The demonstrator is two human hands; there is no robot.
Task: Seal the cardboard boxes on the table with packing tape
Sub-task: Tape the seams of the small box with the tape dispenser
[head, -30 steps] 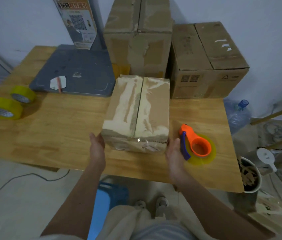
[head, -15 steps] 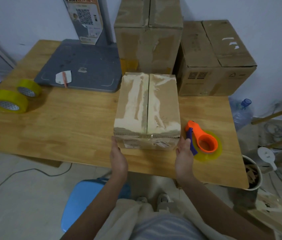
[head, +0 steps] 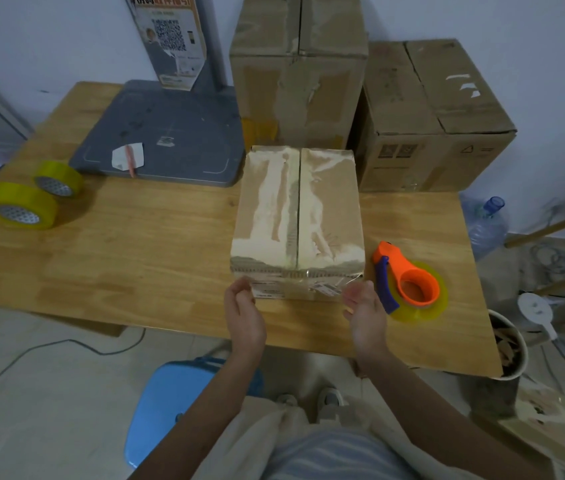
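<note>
Right now my left hand (head: 244, 318) is at the near-left bottom corner of the box (head: 297, 216), fingers loosely curved and relaxed, tips at or touching the corner edge; can't tell if there's real contact. My right hand (head: 364, 311) mirrors it at the near-right corner, palm turned inward toward the box, fingers spread loosely, holding nothing.

Box sits between and just ahead of both hands, on the wooden table (head: 142, 244) near its front edge. Top flaps are closed and meet at a centre seam running away from me; cardboard surface around the seam is torn pale. Label on the near face, between my hands.

Just right of my right hand: orange tape dispenser (head: 409, 282) with a blue blade guard, loaded with a yellowish roll, lying flat on the table, beside the box but not touching it.

Ahead of the box: tall cardboard box (head: 295, 74), and right of it another brown box (head: 437, 116), both against the wall.

Far left of my left hand: two yellow tape rolls (head: 21, 211) lying next to each other. Beyond them, a grey slab (head: 170, 133) with a paper scrap on it.

Below my left arm, off the table: blue stool (head: 170, 403).
</note>
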